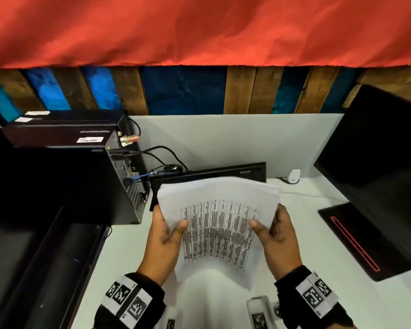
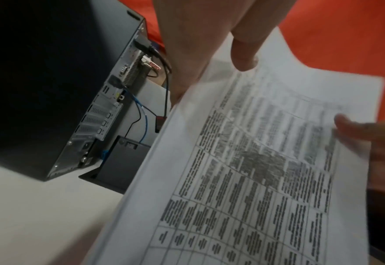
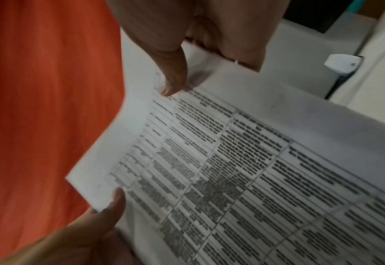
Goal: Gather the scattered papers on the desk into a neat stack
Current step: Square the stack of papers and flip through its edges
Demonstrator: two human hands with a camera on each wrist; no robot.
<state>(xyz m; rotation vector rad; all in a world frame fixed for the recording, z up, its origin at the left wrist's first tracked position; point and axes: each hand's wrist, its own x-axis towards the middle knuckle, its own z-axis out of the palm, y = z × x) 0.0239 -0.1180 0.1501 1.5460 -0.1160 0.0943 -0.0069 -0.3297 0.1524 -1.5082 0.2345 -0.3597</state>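
Wrists: two banded wrists sit over the near edge of the counter, both raised.
Left hand: its grip pinches the left edge of the papers, thumb on the printed face, fingers behind.
Right hand: its grip pinches the right edge the same way.
Papers: held off the counter above its middle, bowed between the hands, far edges fanned unevenly.
Handling: likely light, limp and slick sheet on sheet; the side edges are the place to hold, and a loose pinch could let sheets slip.
Left room: computer tower stands close.
Far room: keyboard lies just beyond the sheets.
Right room: bare counter, then monitor base, well apart.
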